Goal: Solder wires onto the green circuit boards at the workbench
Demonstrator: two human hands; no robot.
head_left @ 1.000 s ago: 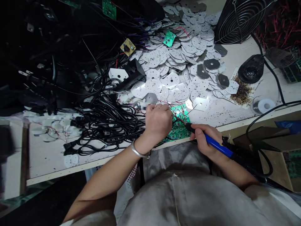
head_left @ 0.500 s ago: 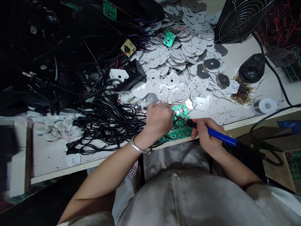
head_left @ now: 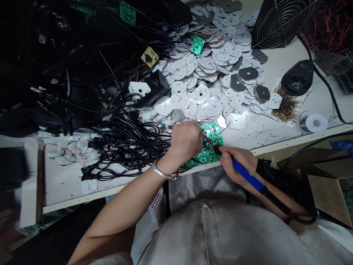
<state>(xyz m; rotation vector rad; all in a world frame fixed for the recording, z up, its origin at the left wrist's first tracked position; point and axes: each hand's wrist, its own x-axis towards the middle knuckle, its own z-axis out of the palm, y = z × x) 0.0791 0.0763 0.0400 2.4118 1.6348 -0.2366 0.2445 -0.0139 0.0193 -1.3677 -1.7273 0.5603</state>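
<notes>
My right hand [head_left: 237, 164] is closed around the blue handle of a soldering iron [head_left: 245, 175]. Its tip points left and down at a green circuit board panel [head_left: 213, 158] lying at the table's front edge. My left hand [head_left: 188, 140] is closed in a fist over the panel's left part, beside the iron's tip. Its fingertips face away from me, so what they pinch is hidden. Thin red and black wires [head_left: 211, 123] run over the panel near both hands. Whether the tip touches the board I cannot tell.
Behind the panel spreads a heap of white disc-shaped boards [head_left: 204, 68]. Bundled black cables [head_left: 135, 143] lie to the left. On the right are a solder spool [head_left: 316, 123], a dark dish [head_left: 298, 78] beside brown residue, and a black fan [head_left: 282, 25] at the back.
My right hand has shifted slightly left and down, and the iron's handle has swung to a steeper slant, its rear end nearer my forearm. The left hand has stayed nearly still.
</notes>
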